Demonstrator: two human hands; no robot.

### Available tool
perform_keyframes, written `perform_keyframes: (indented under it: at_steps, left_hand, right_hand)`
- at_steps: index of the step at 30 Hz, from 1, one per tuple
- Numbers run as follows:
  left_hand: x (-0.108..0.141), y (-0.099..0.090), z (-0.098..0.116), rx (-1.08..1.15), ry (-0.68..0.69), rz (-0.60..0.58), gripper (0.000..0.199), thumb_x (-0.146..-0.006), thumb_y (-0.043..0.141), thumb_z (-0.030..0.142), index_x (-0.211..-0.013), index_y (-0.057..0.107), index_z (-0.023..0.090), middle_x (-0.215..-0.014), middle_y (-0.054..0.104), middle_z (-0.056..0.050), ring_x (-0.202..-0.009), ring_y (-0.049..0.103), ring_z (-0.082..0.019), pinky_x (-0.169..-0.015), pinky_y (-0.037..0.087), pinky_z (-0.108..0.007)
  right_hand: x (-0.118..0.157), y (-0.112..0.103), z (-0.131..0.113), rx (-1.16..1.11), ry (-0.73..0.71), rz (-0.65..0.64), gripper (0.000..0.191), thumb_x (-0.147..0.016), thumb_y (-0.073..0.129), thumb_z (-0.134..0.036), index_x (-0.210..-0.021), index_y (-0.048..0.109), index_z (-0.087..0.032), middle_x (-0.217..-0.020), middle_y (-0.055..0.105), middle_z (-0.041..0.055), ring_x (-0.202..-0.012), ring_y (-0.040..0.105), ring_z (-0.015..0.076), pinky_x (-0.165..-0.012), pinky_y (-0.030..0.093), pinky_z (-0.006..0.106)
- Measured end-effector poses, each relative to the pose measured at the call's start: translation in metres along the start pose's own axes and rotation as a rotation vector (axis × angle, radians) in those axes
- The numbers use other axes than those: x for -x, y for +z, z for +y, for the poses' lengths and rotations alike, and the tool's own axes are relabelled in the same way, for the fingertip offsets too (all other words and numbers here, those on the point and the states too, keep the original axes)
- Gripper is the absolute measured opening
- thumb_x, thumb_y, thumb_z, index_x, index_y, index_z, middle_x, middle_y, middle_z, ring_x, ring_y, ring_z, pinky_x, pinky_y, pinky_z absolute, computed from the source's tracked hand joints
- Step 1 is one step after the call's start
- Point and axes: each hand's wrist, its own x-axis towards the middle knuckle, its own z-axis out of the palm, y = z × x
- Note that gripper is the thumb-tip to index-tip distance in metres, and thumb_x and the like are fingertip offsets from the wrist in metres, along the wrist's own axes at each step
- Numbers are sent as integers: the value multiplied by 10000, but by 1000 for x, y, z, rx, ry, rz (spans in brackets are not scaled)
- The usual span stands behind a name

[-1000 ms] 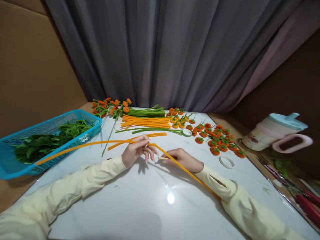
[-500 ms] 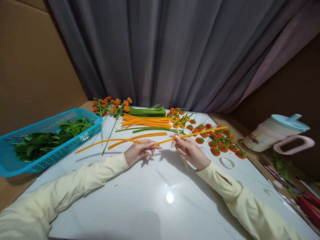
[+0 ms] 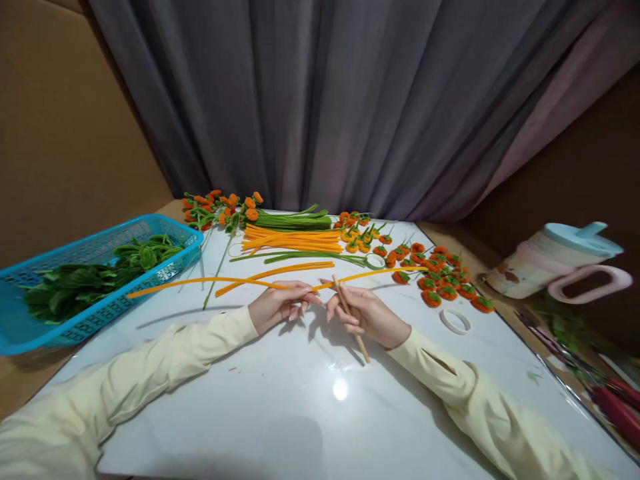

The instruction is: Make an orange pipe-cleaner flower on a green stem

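Note:
My left hand (image 3: 285,303) pinches a long orange pipe cleaner (image 3: 200,281) between thumb and fingers; one end reaches out left, the other passes over to the right. My right hand (image 3: 367,313), closed, grips a thin wooden stick (image 3: 357,337) that slants down toward me. The stick's upper tip meets the pipe cleaner, and whether those fingers also touch the pipe cleaner is hard to see. Just beyond lie two loose orange pipe cleaners (image 3: 300,267), a few green ones (image 3: 300,256), an orange bundle (image 3: 295,240) and a green bundle (image 3: 290,221).
At left stands a blue basket (image 3: 95,330) of green leaves (image 3: 80,290). Orange flower heads (image 3: 447,292) cover the right rear of the white table (image 3: 240,413), near a tape roll (image 3: 455,321). A lidded cup (image 3: 530,263) and red-handled tool (image 3: 617,410) are at far right.
My right hand has moved left and slightly down, nearer my left hand, and the stick has tilted. The pipe cleaner has shifted left through the hands.

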Motion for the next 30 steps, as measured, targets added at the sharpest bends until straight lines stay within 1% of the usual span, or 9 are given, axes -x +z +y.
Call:
perform_keyframes:
  at_steps: [3, 6, 9, 13, 15, 17, 19, 25, 30]
  left_hand:
    - [2, 2, -1, -7, -21, 4, 168, -732, 648, 226, -811, 657, 77, -766, 663, -83, -493, 472, -46, -361, 336, -120]
    - [3, 4, -2, -41, -37, -21, 198, -728, 655, 256, -828, 655, 85, -700, 654, -71, -465, 440, -43, -347, 305, -119]
    - [4, 5, -4, -93, -35, -60, 228, -726, 654, 298, -801, 649, 82, -641, 647, -75, -462, 428, -52, -346, 297, -124]
    - [4, 7, -5, -104, -38, -21, 260, -671, 693, 316, -766, 651, 77, -573, 615, -53, -441, 412, -52, -349, 289, -137]
    - [4, 7, -6, -105, -44, -7, 269, -647, 709, 314, -767, 658, 78, -540, 592, -34, -421, 399, -46, -349, 281, -141]
    - [4, 7, -7, -107, -45, -8, 262, -644, 711, 312, -760, 666, 82, -529, 577, -22, -408, 389, -40, -351, 275, -143]
    - [4, 6, -8, -107, -42, -15, 242, -657, 704, 309, -748, 673, 86, -530, 573, -19, -404, 382, -35, -354, 272, -143]
    - [6, 9, -7, -128, -48, -16, 224, -669, 696, 303, -680, 682, 80, -561, 599, -50, -434, 402, -39, -366, 270, -143]
    - [6, 9, -8, -108, -43, -7, 217, -661, 699, 283, -739, 707, 80, -552, 606, -54, -428, 402, -42, -371, 264, -155]
  right_hand:
    - [1, 7, 9, -1, 26, -45, 308, -833, 570, -430, -841, 570, -122, -740, 602, 79, -436, 263, 43, -351, 199, 156]
    - [0, 12, 17, 17, 27, -47, 303, -844, 561, -427, -860, 575, -125, -747, 600, 70, -433, 242, 35, -357, 189, 150]
    - [0, 15, 22, 33, 11, -37, 312, -848, 556, -431, -844, 587, -120, -697, 566, 39, -428, 220, 30, -355, 159, 148]
    - [1, 16, 24, 52, -6, 2, 311, -855, 552, -423, -816, 590, -117, -695, 550, 24, -419, 199, 18, -360, 132, 154]
    - [2, 17, 24, 76, 0, 18, 345, -854, 547, -436, -763, 589, -106, -600, 489, -11, -406, 173, 15, -360, 125, 160]
    - [2, 17, 24, 103, 4, 33, 391, -850, 539, -460, -701, 580, -102, -482, 366, -59, -391, 147, 20, -355, 128, 168]
    - [3, 18, 24, 118, 1, 56, 411, -839, 542, -479, -665, 567, -108, -437, 291, -81, -381, 140, 25, -348, 135, 174]
    - [3, 21, 23, 142, -10, 133, 423, -802, 573, -501, -642, 546, -110, -446, 346, -67, -359, 176, 20, -331, 134, 170]
    - [3, 17, 22, 58, 34, 77, 422, -813, 578, -463, -594, 527, -107, -426, 305, -79, -355, 126, 8, -326, 114, 158]
